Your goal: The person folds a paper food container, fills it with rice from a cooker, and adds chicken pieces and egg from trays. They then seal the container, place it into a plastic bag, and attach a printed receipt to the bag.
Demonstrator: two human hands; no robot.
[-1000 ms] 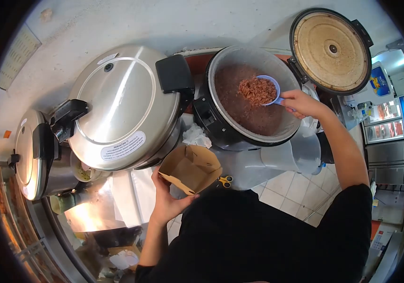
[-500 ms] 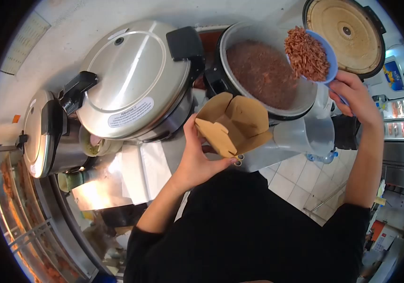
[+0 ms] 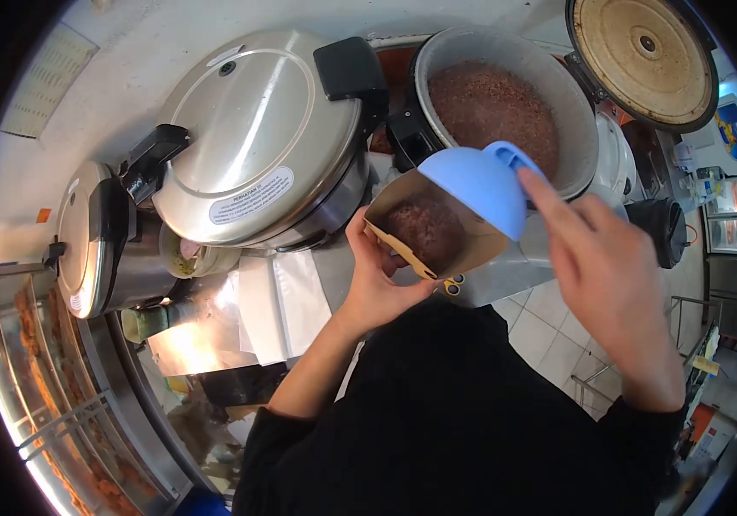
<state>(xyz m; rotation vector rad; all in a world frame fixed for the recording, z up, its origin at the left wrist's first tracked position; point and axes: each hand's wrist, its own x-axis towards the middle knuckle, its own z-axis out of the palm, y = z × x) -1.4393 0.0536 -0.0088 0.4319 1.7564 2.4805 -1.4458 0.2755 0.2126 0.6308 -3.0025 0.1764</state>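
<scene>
My left hand (image 3: 385,288) grips an open brown cardboard box (image 3: 484,248) by its near left side. A mound of reddish-brown rice (image 3: 424,228) lies inside the box. Tipped over the box's right side is a blue scoop (image 3: 476,185), its rounded underside facing up. My right hand (image 3: 596,258) holds the scoop by its handle, the fingers partly blurred. Behind the box stands an open cooker (image 3: 579,146) with more reddish-brown rice in it and its lid (image 3: 644,52) raised at the right.
A large closed cooker (image 3: 248,129) stands left of the box, with a smaller closed one (image 3: 84,241) beyond it. White paper sheets (image 3: 286,305) lie on the metal counter (image 3: 188,340). Scissors (image 3: 453,285) show below the box. A glass display case (image 3: 58,387) is at the far left.
My right hand has brought the scoop left and down from beside the raised lid and turned it over at the box. Rice now sits in the box, which was empty before.
</scene>
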